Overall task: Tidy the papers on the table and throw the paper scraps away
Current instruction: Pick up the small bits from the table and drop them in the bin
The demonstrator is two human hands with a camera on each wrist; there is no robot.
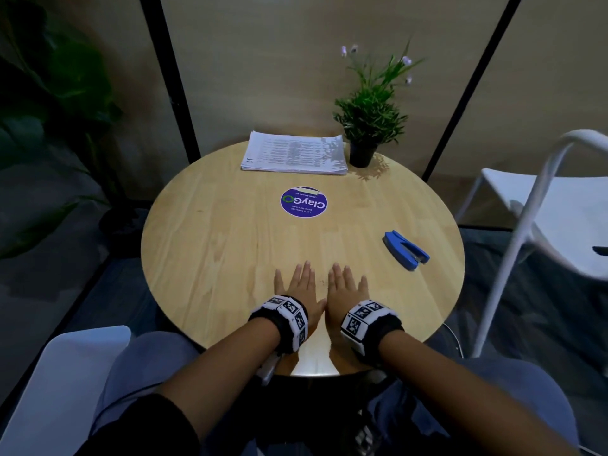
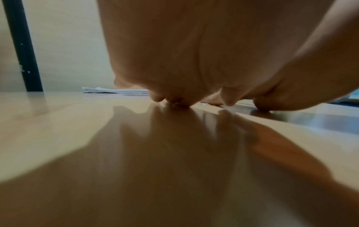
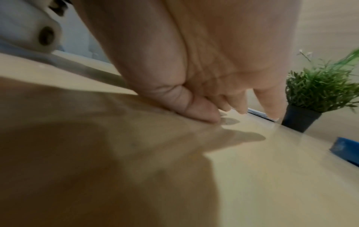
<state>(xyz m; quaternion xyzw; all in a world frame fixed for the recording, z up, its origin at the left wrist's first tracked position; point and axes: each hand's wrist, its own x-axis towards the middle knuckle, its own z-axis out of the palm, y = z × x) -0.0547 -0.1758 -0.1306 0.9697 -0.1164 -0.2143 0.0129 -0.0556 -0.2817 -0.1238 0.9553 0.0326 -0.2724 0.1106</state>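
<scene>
Two flat, spread hands, left hand (image 1: 301, 287) beside right hand (image 1: 345, 291), stapler (image 1: 406, 250) rightward, papers (image 1: 293, 153) and plant (image 1: 370, 116) beyond.

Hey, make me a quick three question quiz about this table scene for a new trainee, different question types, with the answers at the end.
1. True or false: the paper stack lies at the far side of the table, beside the potted plant.
2. Multiple choice: the blue stapler lies nearest to A) the left hand, B) the right hand, C) the round sticker.
3. Fill in: both hands rest flat on the table, holding ____.

Key: 1 true; 2 B; 3 nothing.
</scene>
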